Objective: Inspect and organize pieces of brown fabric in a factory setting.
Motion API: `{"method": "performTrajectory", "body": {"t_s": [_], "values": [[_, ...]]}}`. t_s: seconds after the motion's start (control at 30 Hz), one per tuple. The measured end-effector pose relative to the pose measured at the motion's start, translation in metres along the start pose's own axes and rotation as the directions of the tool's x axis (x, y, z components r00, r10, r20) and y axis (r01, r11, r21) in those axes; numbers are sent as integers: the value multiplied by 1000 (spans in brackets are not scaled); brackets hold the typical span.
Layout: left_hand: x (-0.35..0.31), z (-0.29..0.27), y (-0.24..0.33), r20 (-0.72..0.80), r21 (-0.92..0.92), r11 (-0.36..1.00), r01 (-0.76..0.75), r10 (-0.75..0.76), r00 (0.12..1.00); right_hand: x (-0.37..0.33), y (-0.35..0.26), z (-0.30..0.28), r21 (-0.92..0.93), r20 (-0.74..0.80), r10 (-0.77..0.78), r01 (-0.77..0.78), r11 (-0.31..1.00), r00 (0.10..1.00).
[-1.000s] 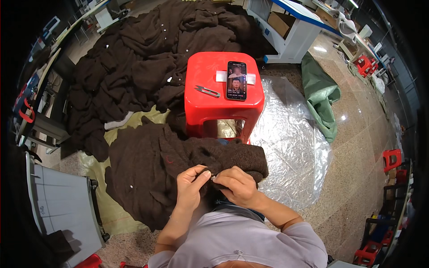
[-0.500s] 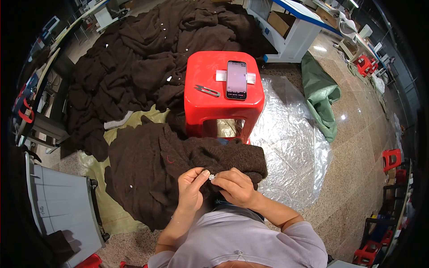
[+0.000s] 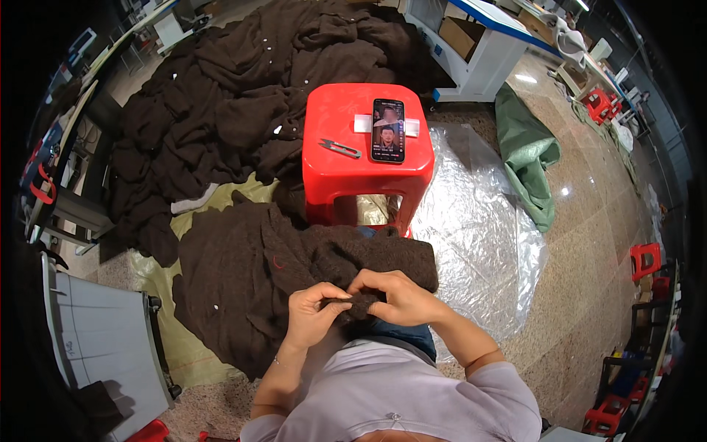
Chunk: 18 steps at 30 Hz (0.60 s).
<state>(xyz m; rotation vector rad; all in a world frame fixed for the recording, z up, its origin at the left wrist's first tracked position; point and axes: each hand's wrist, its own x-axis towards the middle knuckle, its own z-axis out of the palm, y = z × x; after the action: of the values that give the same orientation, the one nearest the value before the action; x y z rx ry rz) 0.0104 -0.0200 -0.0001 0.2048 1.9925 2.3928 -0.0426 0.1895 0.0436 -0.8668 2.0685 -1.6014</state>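
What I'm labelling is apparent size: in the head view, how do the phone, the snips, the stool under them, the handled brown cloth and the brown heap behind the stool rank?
By visible area, largest first:
1. Brown heap
2. Handled brown cloth
3. Red stool
4. Phone
5. Snips

A polished, speckled floor [image 3: 582,247] is noted, with glare patches on the right. It is partly covered by a yellow sheet [image 3: 190,353], a shiny sheet [image 3: 479,272] and a crumpled green sheet [image 3: 532,155]. A red stool [image 3: 330,110] is placed near the centre. A white counter [image 3: 482,72], edged in blue, is sited beyond; a carton [image 3: 461,37] is housed in it. A grey wheeled bin [image 3: 107,331] is stationed lower left. Further red stools [image 3: 646,260] are seen right. Light is given by a lamp [image 3: 581,4] upper right.
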Motion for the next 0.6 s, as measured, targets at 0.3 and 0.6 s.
{"method": "performTrajectory", "body": {"t_s": [0.3, 0.6], "values": [[-2, 28, -4, -294, 331, 933, -143, 246, 924, -1, 7, 37, -352, -353, -301, 172, 920, 886], [-1, 27, -12, -314, 175, 962, -208, 254, 915, -1, 25, 51, -582, -340, -483, 223, 782, 807]]}}
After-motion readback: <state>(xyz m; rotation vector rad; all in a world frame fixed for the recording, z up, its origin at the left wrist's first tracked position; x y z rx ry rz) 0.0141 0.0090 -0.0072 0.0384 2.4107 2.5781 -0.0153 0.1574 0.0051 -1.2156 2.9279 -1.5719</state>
